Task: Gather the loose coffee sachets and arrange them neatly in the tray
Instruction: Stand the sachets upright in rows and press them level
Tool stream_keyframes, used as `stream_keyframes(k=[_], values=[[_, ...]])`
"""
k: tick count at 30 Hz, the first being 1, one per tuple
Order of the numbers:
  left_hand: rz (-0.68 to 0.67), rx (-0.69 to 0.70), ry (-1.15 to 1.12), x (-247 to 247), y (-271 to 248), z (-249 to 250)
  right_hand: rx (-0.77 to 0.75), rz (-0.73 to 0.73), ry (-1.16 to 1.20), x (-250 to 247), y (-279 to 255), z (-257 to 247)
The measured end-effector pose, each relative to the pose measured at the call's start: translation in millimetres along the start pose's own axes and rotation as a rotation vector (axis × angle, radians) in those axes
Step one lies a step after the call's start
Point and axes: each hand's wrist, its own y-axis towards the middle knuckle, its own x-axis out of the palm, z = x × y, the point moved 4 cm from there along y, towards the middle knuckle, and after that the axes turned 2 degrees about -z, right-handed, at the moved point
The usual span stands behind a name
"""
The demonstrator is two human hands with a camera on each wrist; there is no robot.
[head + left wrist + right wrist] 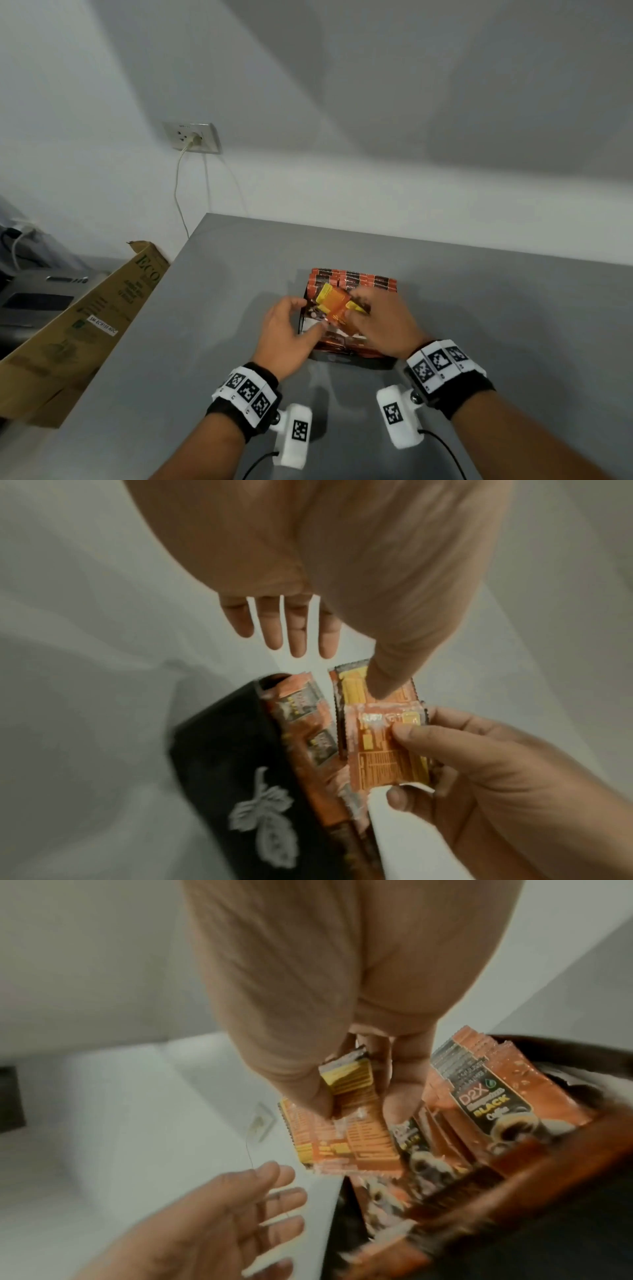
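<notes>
Your right hand (378,322) pinches a small stack of orange-and-yellow foil coffee sachets (337,306) over the dark tray (356,361) on the grey worktop (496,308). From the head camera, the stack's long axis runs from far-left to near-right across the tray, its printed back facing up. Your left hand (286,337) has its fingers loosely spread, and its thumb presses on the stack.

Behind the held stack, a row of orange-and-black coffee sachets (352,281) stands on edge along the tray's far side.

Only the right wrist view lets you read those standing packs (493,1093): their fronts show "D2X" and "BLACK" with a coffee cup. Only the left wrist view shows the white leaf pattern on the tray's black outer wall (260,818), and your right thumb and fingers (421,734) closed on the stack's edge.

A brown cardboard box (85,325) leans at the worktop's left edge, below a white wall socket (191,137).
</notes>
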Motion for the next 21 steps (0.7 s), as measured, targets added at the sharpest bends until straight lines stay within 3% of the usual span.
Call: stream_keyframes(k=[4,8,10,14,18,21], values=[[-0.057,-0.031,-0.450,5,9,42,0.123,0.015,0.550,-17,-14,-10],[-0.309,-0.244,-1.051,30,11,78,0.180,-0.044,0.930,-14,-24,-21],[-0.376,-0.312,-1.159,37,10,89,0.209,0.005,0.919,-16,-30,-23],[-0.229,-0.312,-1.212,38,16,94,0.199,0.292,0.491,-41,-42,-19],[-0.190,-0.254,-1.196,41,13,97,0.203,0.219,0.681,-41,-49,-14],[-0.191,-0.238,-1.192,45,10,98,0.156,0.257,0.658,-40,-50,-12]])
